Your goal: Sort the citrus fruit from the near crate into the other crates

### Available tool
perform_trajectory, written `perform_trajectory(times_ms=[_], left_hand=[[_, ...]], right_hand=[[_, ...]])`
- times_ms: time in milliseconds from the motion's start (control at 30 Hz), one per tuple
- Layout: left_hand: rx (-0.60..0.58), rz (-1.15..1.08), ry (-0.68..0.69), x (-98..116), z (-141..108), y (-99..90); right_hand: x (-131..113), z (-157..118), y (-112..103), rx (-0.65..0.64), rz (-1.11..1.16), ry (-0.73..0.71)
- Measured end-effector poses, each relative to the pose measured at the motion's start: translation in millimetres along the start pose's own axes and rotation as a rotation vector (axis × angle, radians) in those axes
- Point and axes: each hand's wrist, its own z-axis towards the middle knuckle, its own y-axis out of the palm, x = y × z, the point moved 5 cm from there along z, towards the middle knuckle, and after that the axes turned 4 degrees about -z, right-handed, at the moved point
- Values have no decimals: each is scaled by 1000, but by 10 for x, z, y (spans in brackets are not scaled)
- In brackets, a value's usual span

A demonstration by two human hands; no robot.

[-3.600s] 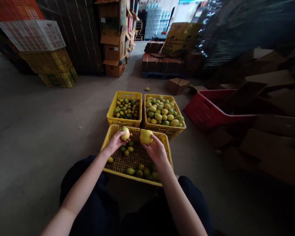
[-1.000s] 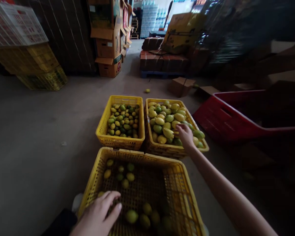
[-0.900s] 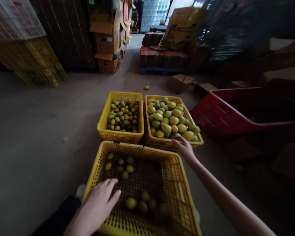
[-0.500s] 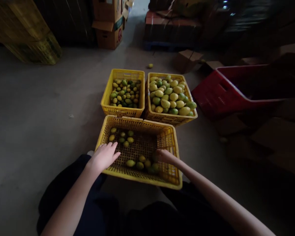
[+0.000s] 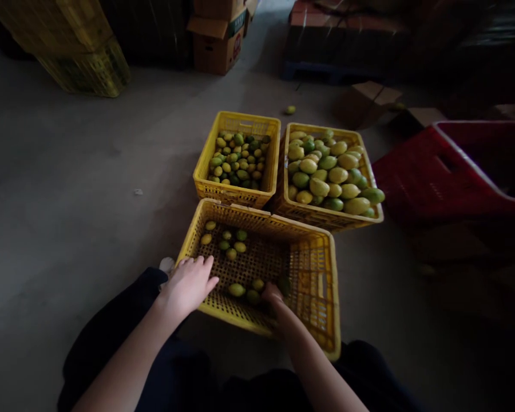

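A shallow yellow plastic crate (image 5: 313,274) with a mesh floor sits before me, holding several green and yellow lemons (image 5: 230,253) at the far left and a second group (image 5: 237,290) at its near side. My left hand (image 5: 192,283) lies over the crate's left side, fingers stretched out and holding nothing. Down inside, my right hand (image 5: 272,293) is among the near lemons, between a yellowish one (image 5: 258,284) and a dark green one (image 5: 285,284). Its fingers are mostly hidden, so its grip cannot be made out.
Behind stand a yellow crate (image 5: 201,167) of small lemons and another (image 5: 380,220) heaped with larger ones. A red crate (image 5: 424,171) is at the right. One lemon (image 5: 290,109) lies on the floor. Stacked crates (image 5: 86,63) and cardboard boxes (image 5: 217,52) stand farther back.
My right hand has moved from the crate's right side nearer to me and into the near lemons. The left hand keeps its place. The view has shifted, so the crates appear farther right.
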Motion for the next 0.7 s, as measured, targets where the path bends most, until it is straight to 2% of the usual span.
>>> perform_trajectory(times_ms=[133, 233, 367, 433, 500, 533, 600, 633, 700], left_hand=[[9, 5, -3, 6, 21, -23], [-11, 4, 9, -18, 23, -54], [-39, 2, 50, -84, 14, -108], [-46, -5, 45, -132, 10, -146], [-55, 6, 9, -185, 6, -184], [-64, 18, -20, -211, 2, -195], [-86, 44, -71, -254, -8, -199], [-97, 53, -84, -268, -14, -189], [-117, 68, -83, -285, -22, -147]], right_hand=[[-82, -100, -109, 163, -239, 28], [-339, -263, -277, 220, -340, -24], [-1004, -662, -650, 288, -364, -232], [-1406, -1005, -839, 320, -330, -369], [-1753, -1464, -991, 338, -251, -525], [-1901, -1741, -1043, 293, -90, -682], [-2044, -2302, -1100, 76, 284, -921], [-2044, -2559, -1115, -35, 431, -992], [-1936, -2963, -1137, -169, 648, -1060]])
